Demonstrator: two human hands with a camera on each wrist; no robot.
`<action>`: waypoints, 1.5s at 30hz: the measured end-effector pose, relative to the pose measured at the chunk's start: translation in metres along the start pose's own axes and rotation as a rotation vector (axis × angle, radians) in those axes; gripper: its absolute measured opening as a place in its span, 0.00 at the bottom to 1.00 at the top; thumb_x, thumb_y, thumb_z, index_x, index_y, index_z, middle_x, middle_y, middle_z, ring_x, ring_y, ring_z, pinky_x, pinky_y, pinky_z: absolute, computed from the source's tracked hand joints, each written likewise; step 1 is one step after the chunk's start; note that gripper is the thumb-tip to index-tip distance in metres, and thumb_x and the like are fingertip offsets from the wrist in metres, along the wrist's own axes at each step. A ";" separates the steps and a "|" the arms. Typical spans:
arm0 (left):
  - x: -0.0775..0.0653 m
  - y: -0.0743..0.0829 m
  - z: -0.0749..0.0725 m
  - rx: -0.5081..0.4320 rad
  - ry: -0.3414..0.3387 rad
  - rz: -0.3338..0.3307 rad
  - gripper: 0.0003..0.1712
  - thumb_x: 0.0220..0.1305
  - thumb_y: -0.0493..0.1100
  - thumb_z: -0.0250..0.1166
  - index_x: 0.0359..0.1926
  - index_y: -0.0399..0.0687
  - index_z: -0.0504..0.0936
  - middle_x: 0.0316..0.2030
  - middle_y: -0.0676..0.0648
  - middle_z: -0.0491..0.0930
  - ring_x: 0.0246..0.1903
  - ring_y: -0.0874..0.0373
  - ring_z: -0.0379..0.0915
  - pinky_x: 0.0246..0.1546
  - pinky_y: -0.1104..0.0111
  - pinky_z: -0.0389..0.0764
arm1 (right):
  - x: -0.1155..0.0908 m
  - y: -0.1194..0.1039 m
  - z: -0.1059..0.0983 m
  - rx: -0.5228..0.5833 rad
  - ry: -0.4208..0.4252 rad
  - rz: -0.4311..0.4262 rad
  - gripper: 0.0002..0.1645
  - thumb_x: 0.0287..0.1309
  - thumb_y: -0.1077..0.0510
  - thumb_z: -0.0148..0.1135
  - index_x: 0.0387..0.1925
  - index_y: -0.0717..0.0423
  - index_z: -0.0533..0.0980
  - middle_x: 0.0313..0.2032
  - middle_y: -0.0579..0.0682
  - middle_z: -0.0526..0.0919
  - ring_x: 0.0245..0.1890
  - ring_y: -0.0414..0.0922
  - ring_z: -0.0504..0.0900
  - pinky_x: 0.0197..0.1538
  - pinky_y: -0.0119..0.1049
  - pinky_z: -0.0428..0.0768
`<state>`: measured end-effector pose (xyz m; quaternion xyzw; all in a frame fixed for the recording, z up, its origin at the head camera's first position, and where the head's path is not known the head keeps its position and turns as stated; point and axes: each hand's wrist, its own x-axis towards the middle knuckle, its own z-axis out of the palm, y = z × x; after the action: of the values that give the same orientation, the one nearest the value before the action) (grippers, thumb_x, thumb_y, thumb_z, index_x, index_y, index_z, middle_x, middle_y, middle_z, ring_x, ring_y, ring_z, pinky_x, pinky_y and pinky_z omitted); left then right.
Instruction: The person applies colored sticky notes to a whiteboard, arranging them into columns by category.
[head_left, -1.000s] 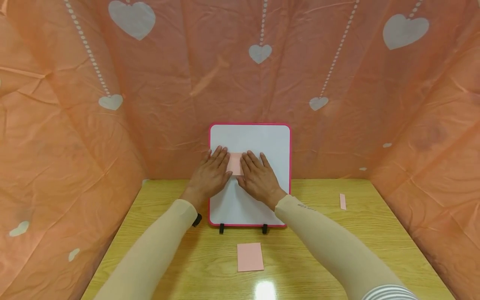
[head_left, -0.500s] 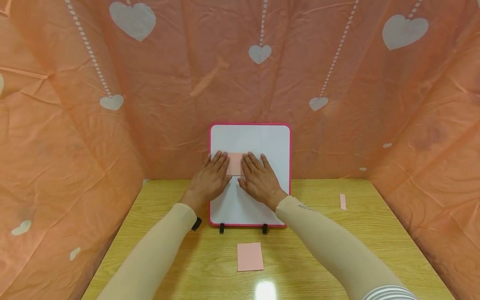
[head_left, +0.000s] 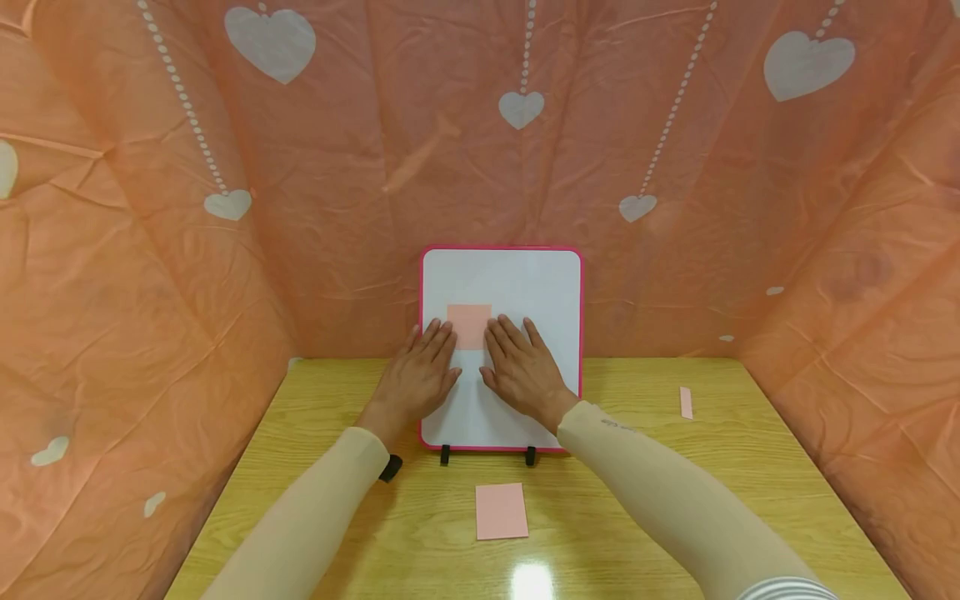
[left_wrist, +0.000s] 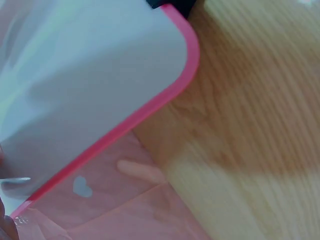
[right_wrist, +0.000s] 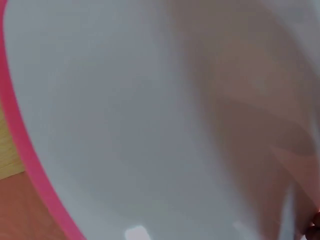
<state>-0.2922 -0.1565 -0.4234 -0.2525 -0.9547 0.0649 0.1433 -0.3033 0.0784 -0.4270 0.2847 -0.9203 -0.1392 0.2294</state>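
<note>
A pink sticky note (head_left: 470, 323) lies flat on a small pink-framed whiteboard (head_left: 498, 279), left of its middle. My left hand (head_left: 414, 373) has straight fingers at the note's lower left edge. On the opposite side my right hand (head_left: 525, 367) holds its fingers straight, tips right at the note's right edge. Both palms face the board, and neither hand grips anything. In the left wrist view only a sliver of fingers (left_wrist: 7, 225) shows beside the board. The right wrist view catches a corner of the note (right_wrist: 304, 170) near dark fingertips (right_wrist: 313, 231).
Two black feet (head_left: 445, 455) support the board on a wooden table (head_left: 315, 467). A pad of pink sticky notes (head_left: 502, 511) lies in front of it. Farther right is a narrow pink strip (head_left: 686, 402). An orange curtain with white hearts (head_left: 345, 208) surrounds the table.
Both hands have slid downward along the note's sides, and more of the note is uncovered. The note stays in place on the board.
</note>
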 end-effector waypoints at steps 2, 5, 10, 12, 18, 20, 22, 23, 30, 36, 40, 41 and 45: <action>-0.003 0.001 0.002 -0.004 0.002 -0.001 0.40 0.83 0.59 0.48 0.83 0.42 0.56 0.83 0.43 0.52 0.84 0.46 0.41 0.85 0.49 0.39 | -0.004 0.000 0.001 -0.008 0.015 -0.009 0.41 0.80 0.36 0.45 0.80 0.58 0.63 0.80 0.53 0.63 0.83 0.51 0.58 0.84 0.58 0.55; -0.007 0.003 0.005 -0.008 0.003 -0.002 0.40 0.83 0.59 0.48 0.83 0.42 0.56 0.83 0.43 0.52 0.84 0.46 0.42 0.85 0.49 0.40 | -0.009 -0.001 0.002 -0.024 0.033 -0.022 0.40 0.80 0.37 0.47 0.79 0.57 0.64 0.79 0.52 0.65 0.82 0.51 0.59 0.83 0.58 0.56; -0.015 0.008 0.007 -0.033 -0.008 0.003 0.39 0.83 0.59 0.48 0.82 0.41 0.58 0.83 0.43 0.53 0.84 0.47 0.42 0.85 0.50 0.39 | -0.018 -0.001 0.003 -0.038 0.028 -0.050 0.39 0.80 0.37 0.47 0.79 0.57 0.65 0.79 0.52 0.66 0.82 0.50 0.60 0.84 0.56 0.56; -0.018 0.009 0.008 -0.043 -0.010 0.004 0.39 0.83 0.59 0.48 0.82 0.41 0.59 0.83 0.43 0.54 0.84 0.46 0.43 0.85 0.49 0.40 | -0.022 -0.001 0.004 -0.039 0.026 -0.068 0.39 0.80 0.38 0.47 0.78 0.58 0.66 0.78 0.53 0.67 0.81 0.51 0.61 0.84 0.56 0.56; -0.032 0.015 0.013 -0.080 -0.003 0.003 0.38 0.83 0.58 0.49 0.82 0.41 0.61 0.83 0.42 0.55 0.84 0.44 0.44 0.85 0.48 0.41 | -0.038 -0.001 0.009 -0.023 0.107 -0.115 0.34 0.77 0.42 0.55 0.73 0.60 0.73 0.72 0.55 0.76 0.74 0.53 0.72 0.79 0.53 0.66; -0.039 0.018 0.015 -0.089 0.007 0.005 0.38 0.83 0.58 0.50 0.81 0.40 0.62 0.82 0.41 0.56 0.84 0.43 0.44 0.85 0.47 0.42 | -0.044 -0.001 0.011 -0.015 0.149 -0.116 0.32 0.75 0.44 0.58 0.69 0.60 0.76 0.68 0.55 0.80 0.69 0.53 0.76 0.73 0.50 0.73; -0.046 0.021 0.016 -0.094 0.013 0.001 0.38 0.83 0.58 0.50 0.81 0.40 0.62 0.82 0.41 0.57 0.84 0.43 0.44 0.85 0.47 0.44 | -0.050 -0.002 0.012 -0.005 0.183 -0.110 0.30 0.73 0.45 0.60 0.65 0.60 0.78 0.63 0.55 0.82 0.63 0.53 0.79 0.67 0.48 0.78; -0.049 0.023 0.016 -0.104 0.013 -0.002 0.38 0.83 0.58 0.50 0.81 0.40 0.62 0.82 0.41 0.57 0.84 0.43 0.44 0.84 0.46 0.44 | -0.053 -0.003 0.012 0.004 0.198 -0.105 0.28 0.72 0.45 0.61 0.63 0.60 0.78 0.60 0.54 0.83 0.60 0.53 0.79 0.64 0.47 0.80; -0.071 0.042 0.015 -0.211 0.009 -0.015 0.38 0.82 0.59 0.52 0.80 0.40 0.63 0.82 0.40 0.58 0.83 0.42 0.46 0.83 0.43 0.46 | -0.076 -0.013 0.011 0.077 0.234 -0.101 0.19 0.69 0.48 0.65 0.51 0.57 0.78 0.48 0.51 0.83 0.50 0.51 0.81 0.56 0.44 0.81; -0.091 0.062 0.018 -0.266 0.018 -0.023 0.41 0.79 0.60 0.58 0.80 0.40 0.64 0.81 0.40 0.59 0.83 0.43 0.48 0.83 0.42 0.49 | -0.099 -0.024 0.009 0.145 0.236 -0.110 0.16 0.66 0.49 0.68 0.47 0.55 0.79 0.46 0.50 0.83 0.49 0.51 0.81 0.55 0.44 0.80; -0.105 0.073 0.021 -0.278 0.017 -0.008 0.41 0.78 0.59 0.60 0.80 0.41 0.64 0.81 0.40 0.60 0.82 0.44 0.50 0.82 0.42 0.52 | -0.115 -0.032 0.007 0.198 0.225 -0.112 0.17 0.64 0.50 0.71 0.48 0.56 0.79 0.46 0.50 0.84 0.49 0.51 0.81 0.54 0.44 0.81; -0.109 0.076 0.022 -0.279 0.016 -0.003 0.41 0.77 0.59 0.60 0.80 0.41 0.64 0.81 0.40 0.60 0.82 0.44 0.51 0.82 0.42 0.53 | -0.119 -0.034 0.007 0.212 0.219 -0.113 0.17 0.63 0.51 0.71 0.47 0.56 0.79 0.46 0.49 0.83 0.49 0.51 0.81 0.54 0.44 0.81; -0.122 0.088 0.025 -0.321 -0.006 0.002 0.40 0.77 0.60 0.60 0.79 0.42 0.66 0.81 0.41 0.61 0.82 0.45 0.52 0.82 0.45 0.56 | -0.136 -0.041 0.006 0.231 0.177 -0.126 0.17 0.64 0.49 0.70 0.47 0.55 0.79 0.46 0.48 0.83 0.49 0.50 0.80 0.55 0.43 0.81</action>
<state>-0.1576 -0.1428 -0.4936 -0.2730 -0.9530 -0.0878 0.0982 -0.1881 0.1259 -0.4951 0.3775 -0.8867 -0.0212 0.2662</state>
